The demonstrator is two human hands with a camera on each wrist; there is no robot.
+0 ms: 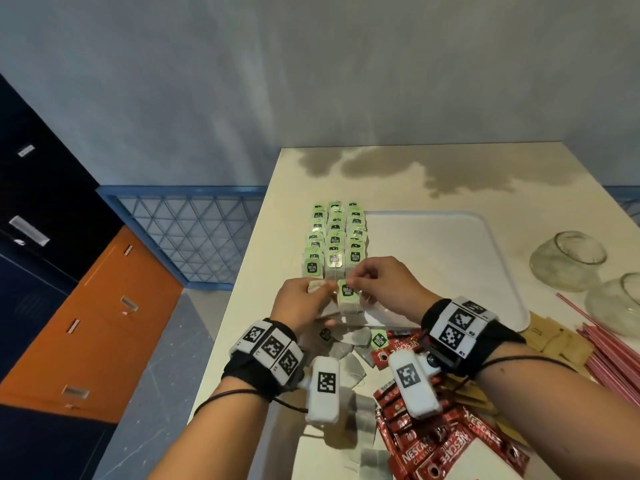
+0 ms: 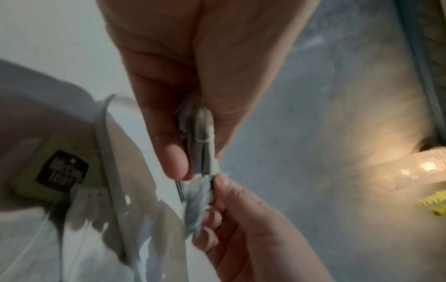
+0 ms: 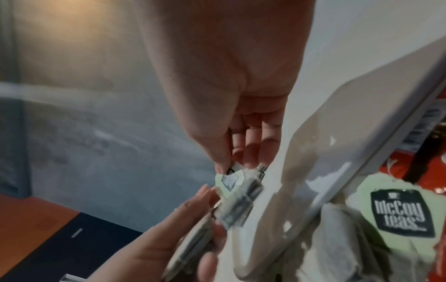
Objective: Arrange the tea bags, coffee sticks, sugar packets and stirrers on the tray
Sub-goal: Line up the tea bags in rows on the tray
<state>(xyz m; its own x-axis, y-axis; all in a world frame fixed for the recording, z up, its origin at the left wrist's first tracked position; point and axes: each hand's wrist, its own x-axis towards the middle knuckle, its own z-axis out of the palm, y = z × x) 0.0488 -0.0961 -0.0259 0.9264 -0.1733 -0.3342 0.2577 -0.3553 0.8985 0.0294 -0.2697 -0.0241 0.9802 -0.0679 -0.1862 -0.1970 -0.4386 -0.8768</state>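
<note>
The left hand is pinching a small stack of tea bags between thumb and fingers, the fingers narrowed onto the stack's edge. The right hand is pinching the green McCoy teas tag of one tea bag, thumb and forefinger closed on the tag's upper corner. The two sets of fingertips are nearly touching, held just above the near left corner of the white tray.

Beyond the fingers, three rows of tea bags are lying overlapped on the left part of the tray, tags facing up. Below the fingers, toward the wrists, loose tea bags are lying in a heap on the surface, one with its green tag up. To the right of that heap, red Nescafe Classic coffee sticks are lying piled under the right wrist. Further right of the fingers, brown sugar packets are lying beside a bundle of pink stirrers. Two glass jars are lying on their sides on the surface, right of the tray.

The wrist views are blurring the held stack; its exact count cannot be told.
</note>
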